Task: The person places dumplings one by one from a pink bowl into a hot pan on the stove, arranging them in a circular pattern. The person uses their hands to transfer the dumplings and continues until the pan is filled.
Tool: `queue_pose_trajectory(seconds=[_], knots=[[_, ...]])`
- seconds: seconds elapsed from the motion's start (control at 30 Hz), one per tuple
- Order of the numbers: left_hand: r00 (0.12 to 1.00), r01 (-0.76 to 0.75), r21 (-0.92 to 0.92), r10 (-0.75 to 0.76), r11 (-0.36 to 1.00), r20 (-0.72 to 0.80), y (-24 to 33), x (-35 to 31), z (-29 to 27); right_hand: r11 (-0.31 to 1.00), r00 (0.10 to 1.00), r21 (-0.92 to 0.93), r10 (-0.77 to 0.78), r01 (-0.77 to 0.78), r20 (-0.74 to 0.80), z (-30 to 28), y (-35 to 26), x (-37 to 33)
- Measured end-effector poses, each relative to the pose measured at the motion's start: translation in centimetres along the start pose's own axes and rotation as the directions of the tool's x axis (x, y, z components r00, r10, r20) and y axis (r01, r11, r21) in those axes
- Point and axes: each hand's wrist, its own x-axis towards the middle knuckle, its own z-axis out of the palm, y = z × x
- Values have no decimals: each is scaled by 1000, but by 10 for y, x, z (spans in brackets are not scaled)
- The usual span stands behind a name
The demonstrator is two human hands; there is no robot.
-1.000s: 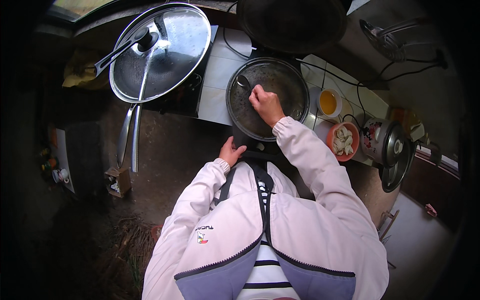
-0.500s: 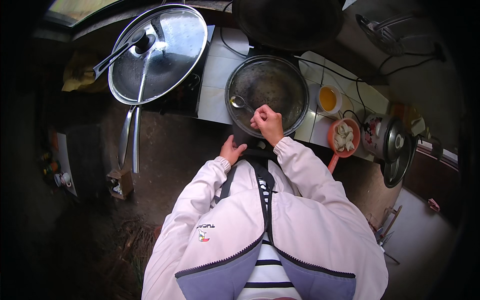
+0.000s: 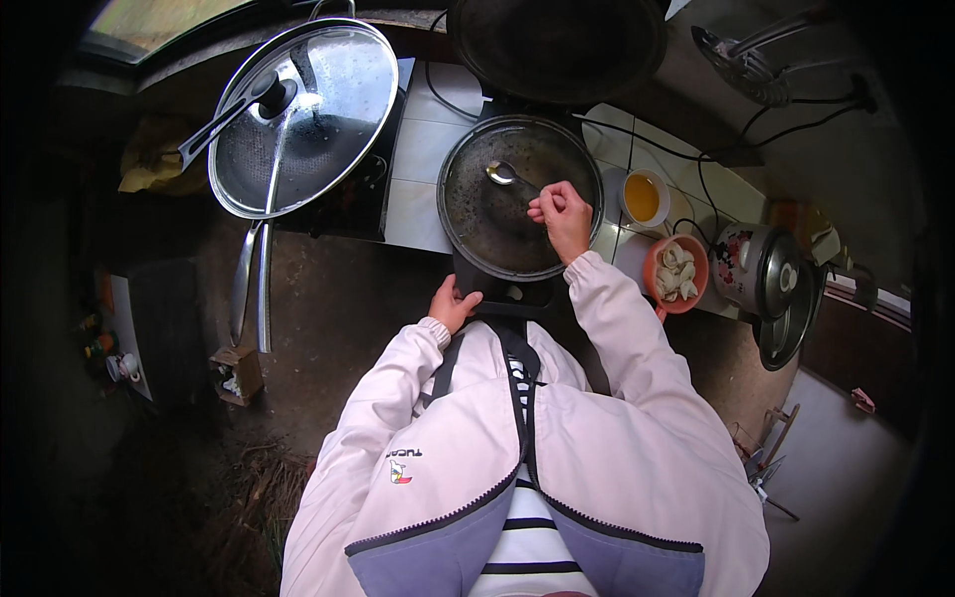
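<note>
On the white-tiled counter (image 3: 418, 164), the round griddle (image 3: 492, 224) stands open. Your right hand (image 3: 563, 217) grips the spoon (image 3: 501, 173) above its plate. Your left hand (image 3: 453, 304) is at its front edge; whether it grips cannot be determined.

Dark pan (image 3: 487, 234), silver spoon (image 3: 501, 173), amber liquid (image 3: 641, 201), black-striped white shirt (image 3: 527, 545)

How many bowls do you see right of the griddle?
2: a white bowl beside the griddle, and an orange bowl next to the lidded cooker. More may be hidden behind the cooker.
</note>
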Motion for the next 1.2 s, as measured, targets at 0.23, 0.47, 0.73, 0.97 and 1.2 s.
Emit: queue_pose_trajectory(seconds=[0.23,0.47,0.73,0.97,1.2], knots=[[1000,-4,25,5,1000,-30,-5,0,1,961,984,-214,-163,173,67,2,-5,28],[999,-4,32,5,999,-31,-8,2,0,920,956,-282,-228,274,186,-6,-1,30],[999,-13,36,15,999,-31,-8,2,-1,871,938,-352,-296,344,183,-11,-1,51],[1000,-8,-10,8,1000,-2,6,-4,2,854,911,-343,-306,391,278,-36,2,26],[999,-28,37,29,999,-35,-2,0,0,868,936,-353,-310,349,164,-29,5,48]])
